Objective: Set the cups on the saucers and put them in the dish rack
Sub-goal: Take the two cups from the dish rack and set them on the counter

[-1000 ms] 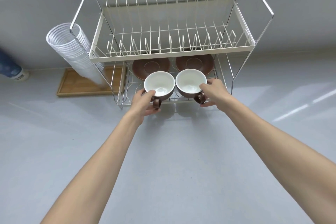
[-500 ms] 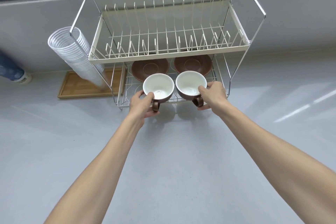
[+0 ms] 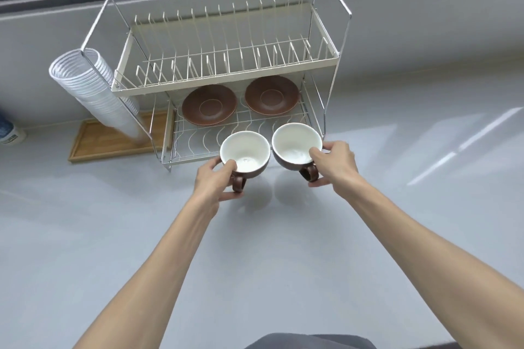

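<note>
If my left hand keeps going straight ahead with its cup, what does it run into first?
Probably the left saucer on the dish rack's lower shelf. The left hand points the left cup over the low front rail, though depth is hard to judge.

You see glossy glazed cups [image 3: 244, 150], shiny wire dish rack [image 3: 226, 65], smooth grey worktop [image 3: 113, 235], wood tray [image 3: 113, 140] left of rack.

A single head-worn wide-angle view looks forward and steeply down from above the grey surface [image 3: 283, 249], facing the wall and window ledge. Both forearms reach up from the bottom edge into mid-frame. The two-tier dish rack [image 3: 226, 76] stands at arm's length in the upper half, seen from above and in front, with lines bowed toward the edges
</note>
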Tool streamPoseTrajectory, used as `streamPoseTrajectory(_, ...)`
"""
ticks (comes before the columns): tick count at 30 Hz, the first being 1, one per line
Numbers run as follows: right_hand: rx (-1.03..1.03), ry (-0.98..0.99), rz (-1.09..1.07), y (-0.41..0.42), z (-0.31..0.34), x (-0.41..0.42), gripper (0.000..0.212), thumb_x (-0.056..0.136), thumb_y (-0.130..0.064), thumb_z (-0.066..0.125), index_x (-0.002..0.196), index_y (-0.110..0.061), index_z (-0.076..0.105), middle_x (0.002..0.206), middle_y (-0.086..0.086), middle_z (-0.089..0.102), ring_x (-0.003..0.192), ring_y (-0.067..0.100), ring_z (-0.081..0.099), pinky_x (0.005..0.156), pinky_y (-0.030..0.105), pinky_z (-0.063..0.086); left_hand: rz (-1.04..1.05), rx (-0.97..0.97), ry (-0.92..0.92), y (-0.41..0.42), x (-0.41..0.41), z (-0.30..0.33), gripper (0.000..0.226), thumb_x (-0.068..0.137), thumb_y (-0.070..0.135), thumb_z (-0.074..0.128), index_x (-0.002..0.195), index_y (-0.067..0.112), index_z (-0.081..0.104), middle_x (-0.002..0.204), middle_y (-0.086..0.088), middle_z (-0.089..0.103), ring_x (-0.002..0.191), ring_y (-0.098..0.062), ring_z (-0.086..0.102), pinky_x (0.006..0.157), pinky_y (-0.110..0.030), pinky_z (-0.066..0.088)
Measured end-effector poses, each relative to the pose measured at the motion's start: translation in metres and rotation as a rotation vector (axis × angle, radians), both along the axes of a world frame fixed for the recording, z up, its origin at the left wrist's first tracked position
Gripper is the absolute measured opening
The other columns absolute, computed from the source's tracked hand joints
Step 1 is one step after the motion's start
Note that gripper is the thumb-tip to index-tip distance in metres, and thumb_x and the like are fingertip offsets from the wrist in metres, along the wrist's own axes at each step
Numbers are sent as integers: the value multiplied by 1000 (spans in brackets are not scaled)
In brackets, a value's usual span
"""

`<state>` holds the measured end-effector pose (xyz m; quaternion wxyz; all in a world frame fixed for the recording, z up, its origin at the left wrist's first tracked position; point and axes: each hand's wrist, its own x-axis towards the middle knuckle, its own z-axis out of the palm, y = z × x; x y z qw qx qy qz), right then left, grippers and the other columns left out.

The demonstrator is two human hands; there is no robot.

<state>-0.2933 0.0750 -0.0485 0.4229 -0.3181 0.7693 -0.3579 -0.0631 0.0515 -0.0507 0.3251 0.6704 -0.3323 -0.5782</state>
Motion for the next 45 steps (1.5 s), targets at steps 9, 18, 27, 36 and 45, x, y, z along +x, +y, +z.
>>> streamPoseTrajectory(9, 14, 31, -143, 67, -11, -66, 35, 81, -15, 54, 109, -8, 72, 88, 12, 68, 61, 31, 68, 56, 48, 63, -159, 13, 28, 37, -66, -1, 45, 90, 4, 52, 134, 12, 58, 83, -10, 63, 75, -24, 59, 60, -40, 65)
streamPoseTrajectory(18, 37, 33, -381, 102, -22, -123, 27, 82, -15, 54, 104, -15, 70, 79, 11, 70, 70, 32, 73, 59, 48, 64, -305, 59, 54, 45, -151, -13, 44, 91, 5, 51, 133, 13, 60, 77, -7, 63, 68, -22, 58, 62, -41, 65)
streamPoseTrajectory(27, 68, 31, -549, 118, -27, -184, 37, 84, -16, 55, 118, -11, 68, 97, 15, 71, 66, 34, 73, 61, 46, 64, -347, 121, 67, 33, -222, -27, 45, 91, 6, 51, 135, 12, 59, 74, -7, 61, 42, -11, 54, 69, -43, 63)
streamPoseTrajectory(36, 43, -27, -660, 112, -32, -207, 40, 85, -11, 51, 122, -8, 65, 86, 15, 67, 63, 24, 64, 63, 48, 64, -339, 162, 67, 19, -256, -38, 48, 90, 8, 51, 137, 15, 59, 74, -6, 59, 41, -14, 50, 76, -47, 63)
streamPoseTrajectory(45, 36, -30, -703, 105, -39, -203, 32, 87, -11, 52, 115, -12, 67, 96, 18, 72, 75, 26, 70, 53, 40, 63, -329, 169, 81, 15, -269, -47, 49, 88, 8, 52, 135, 19, 60, 81, -6, 62, 43, -13, 50, 76, -46, 64)
